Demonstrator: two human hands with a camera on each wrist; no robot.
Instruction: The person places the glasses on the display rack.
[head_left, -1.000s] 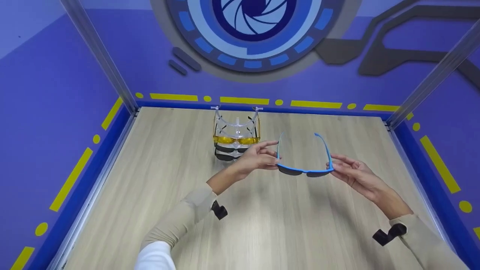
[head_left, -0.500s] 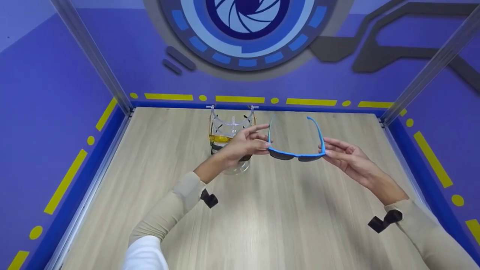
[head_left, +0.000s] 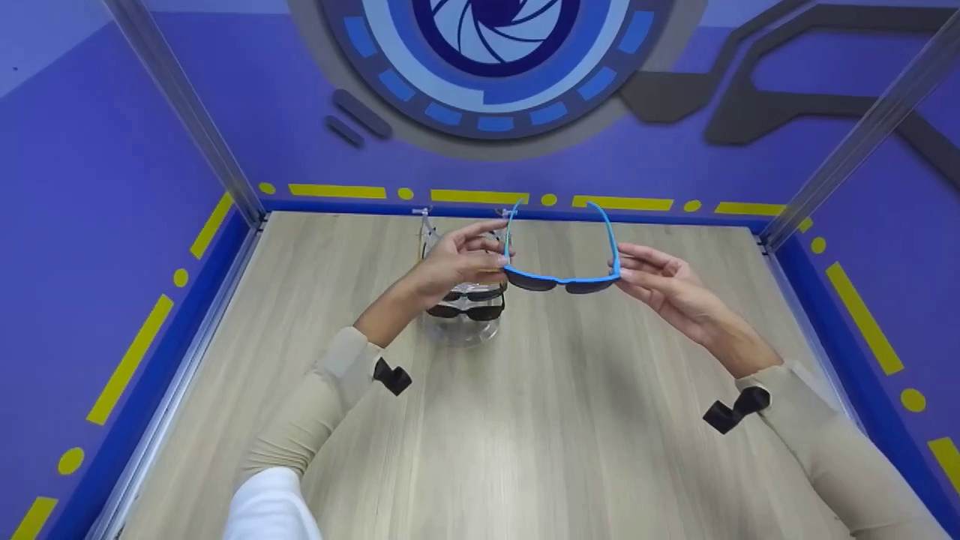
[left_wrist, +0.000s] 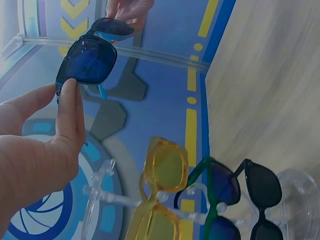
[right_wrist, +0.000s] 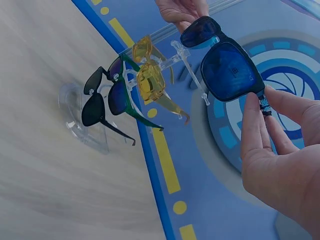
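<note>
Both hands hold a pair of blue-framed sunglasses (head_left: 561, 282) in the air, temples unfolded and pointing away from the body. My left hand (head_left: 459, 259) pinches the left hinge corner between thumb and fingers; my right hand (head_left: 667, 285) pinches the right one. In the right wrist view the dark blue lens (right_wrist: 231, 72) faces the camera. A clear display stand (right_wrist: 75, 117) carries yellow glasses (right_wrist: 151, 82), green-framed sunglasses (right_wrist: 119, 95) and black sunglasses (right_wrist: 93, 110), one above another. The left hand overlaps the stand's upper part in the head view, hiding most of the yellow pair.
The stand is on a wood-grain table (head_left: 480, 450) near its back edge. Blue printed walls (head_left: 247, 97) with metal corner posts (head_left: 862, 127) enclose the table at the back and sides. At its top the stand has an unoccupied crossbar (left_wrist: 100, 192).
Both hands have carried the blue sunglasses up and to the left, toward the top of the stand. Their grip looks the same. The head view has shifted slightly.
</note>
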